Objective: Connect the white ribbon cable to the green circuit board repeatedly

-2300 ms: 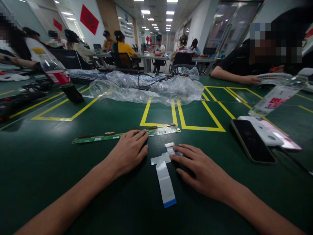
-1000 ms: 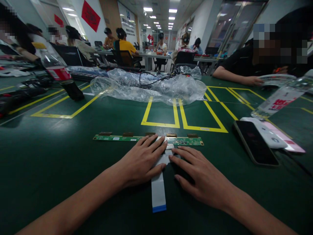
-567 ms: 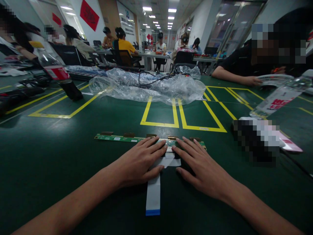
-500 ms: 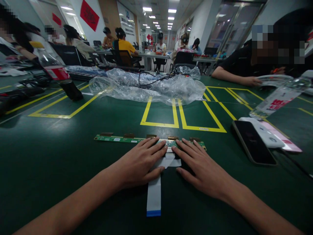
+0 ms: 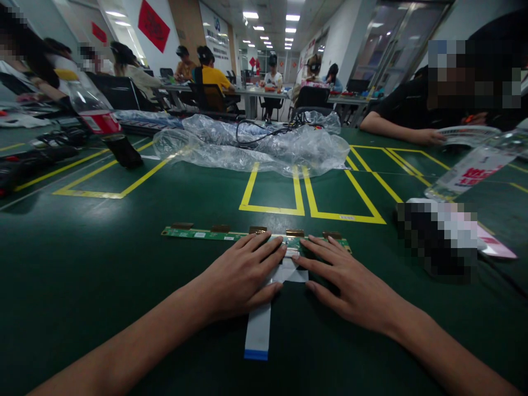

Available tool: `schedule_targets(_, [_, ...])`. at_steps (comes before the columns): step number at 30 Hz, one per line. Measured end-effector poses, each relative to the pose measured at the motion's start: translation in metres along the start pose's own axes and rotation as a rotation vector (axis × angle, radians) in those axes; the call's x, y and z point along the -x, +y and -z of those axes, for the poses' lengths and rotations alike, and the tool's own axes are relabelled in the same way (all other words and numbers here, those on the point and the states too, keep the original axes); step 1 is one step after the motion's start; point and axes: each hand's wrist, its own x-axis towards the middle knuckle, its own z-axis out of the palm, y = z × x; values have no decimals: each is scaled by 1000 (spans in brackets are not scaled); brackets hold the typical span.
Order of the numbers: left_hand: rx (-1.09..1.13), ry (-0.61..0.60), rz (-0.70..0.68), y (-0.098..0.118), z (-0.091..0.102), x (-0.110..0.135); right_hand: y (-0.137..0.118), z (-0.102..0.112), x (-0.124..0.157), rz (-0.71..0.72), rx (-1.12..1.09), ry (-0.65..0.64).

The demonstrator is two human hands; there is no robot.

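Observation:
A long, narrow green circuit board (image 5: 193, 234) with brown tabs along its far edge lies flat on the dark green table. A white flat ribbon cable (image 5: 258, 324) with a blue end is folded below the board's middle and meets a connector (image 5: 292, 252) there. My left hand (image 5: 247, 272) lies with fingers stretched out over the board and the cable's fold, its thumb on the cable. Fingers spread, my right hand (image 5: 348, 278) rests on the board's right part, its index fingertip by the connector. Parts of board and cable are hidden beneath both hands.
Clear plastic wrap (image 5: 256, 146) with black cables lies farther back. A cola bottle (image 5: 99, 121) stands left; a water bottle (image 5: 474, 170) and a power bank (image 5: 416, 204) are right. Yellow tape (image 5: 272, 210) marks the table. A co-worker's arm (image 5: 391, 131) rests at far right.
My right hand has slid slightly right, and my left thumb a little too. The cable's blue end has swung slightly left and away from me. The board looks nearly unmoved.

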Motion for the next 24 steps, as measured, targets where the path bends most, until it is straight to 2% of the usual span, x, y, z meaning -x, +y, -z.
schedule_targets(15, [125, 15, -80, -12, 10, 4, -2, 1, 0, -7, -27, 30])
schedule_targets(24, [146, 76, -33, -9, 7, 5, 3, 4, 1, 0, -46, 56])
